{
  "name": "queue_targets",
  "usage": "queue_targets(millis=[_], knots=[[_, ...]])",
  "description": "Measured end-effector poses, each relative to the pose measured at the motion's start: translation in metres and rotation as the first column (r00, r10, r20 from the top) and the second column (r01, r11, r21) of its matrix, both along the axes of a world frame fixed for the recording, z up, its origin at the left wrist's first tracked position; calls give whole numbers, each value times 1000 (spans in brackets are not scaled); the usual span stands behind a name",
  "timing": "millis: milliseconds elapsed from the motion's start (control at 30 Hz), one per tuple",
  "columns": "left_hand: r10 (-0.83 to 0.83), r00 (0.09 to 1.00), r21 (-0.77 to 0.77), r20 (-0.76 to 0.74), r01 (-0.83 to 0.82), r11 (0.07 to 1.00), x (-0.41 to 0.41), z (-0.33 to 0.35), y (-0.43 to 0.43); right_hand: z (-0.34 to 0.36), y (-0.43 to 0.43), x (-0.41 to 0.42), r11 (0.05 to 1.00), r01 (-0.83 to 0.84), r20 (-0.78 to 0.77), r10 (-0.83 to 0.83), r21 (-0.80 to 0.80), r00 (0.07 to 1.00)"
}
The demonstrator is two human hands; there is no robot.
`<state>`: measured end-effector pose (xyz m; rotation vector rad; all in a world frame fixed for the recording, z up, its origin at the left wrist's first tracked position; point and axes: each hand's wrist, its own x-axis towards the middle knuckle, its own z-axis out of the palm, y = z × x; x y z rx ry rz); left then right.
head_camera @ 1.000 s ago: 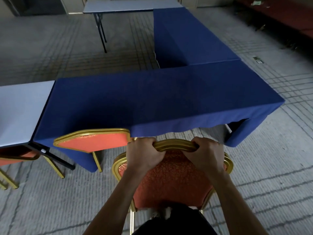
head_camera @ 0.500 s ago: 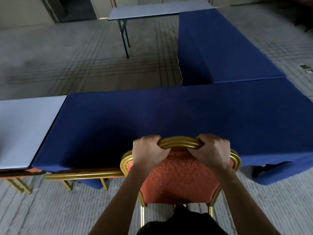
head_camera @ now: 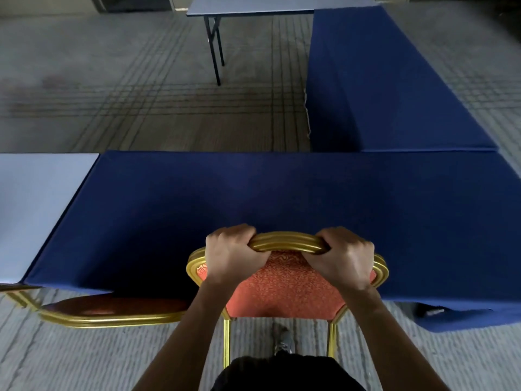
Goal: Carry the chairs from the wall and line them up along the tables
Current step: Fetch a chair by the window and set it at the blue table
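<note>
A chair with a gold frame and orange patterned back stands right in front of me, its top rail against the near edge of the blue-clothed table. My left hand grips the rail's left end and my right hand grips its right end. The seat is hidden under the table and my arms. To the left, a second gold and orange chair is tucked under the same table, only its back top showing.
A bare grey table adjoins the blue one on the left, with a chair frame under it. Another blue-clothed table runs away at the right, and a bare folding table stands far back. Carpet floor lies between.
The chair in my hands has moved forward until its back meets the table edge. The view has closed in on the table, and the left chair now sits deeper under the cloth.
</note>
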<state>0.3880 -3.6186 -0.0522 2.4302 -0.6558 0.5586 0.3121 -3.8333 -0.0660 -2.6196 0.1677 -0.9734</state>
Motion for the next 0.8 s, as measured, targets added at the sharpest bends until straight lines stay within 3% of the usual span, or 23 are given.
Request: queue_targets(millis=[267, 433, 800], knots=[[9, 989, 44, -147, -2, 999, -25, -42, 7, -42, 7, -20, 998, 0, -157, 10, 64, 988], [112, 935, 229, -336, -34, 973, -12, -33, 5, -31, 7, -8, 998, 33, -335, -16, 46, 942], [93, 861, 322, -500, 85, 943, -71, -22, 29, -31, 39, -69, 997, 65, -459, -36, 49, 887]])
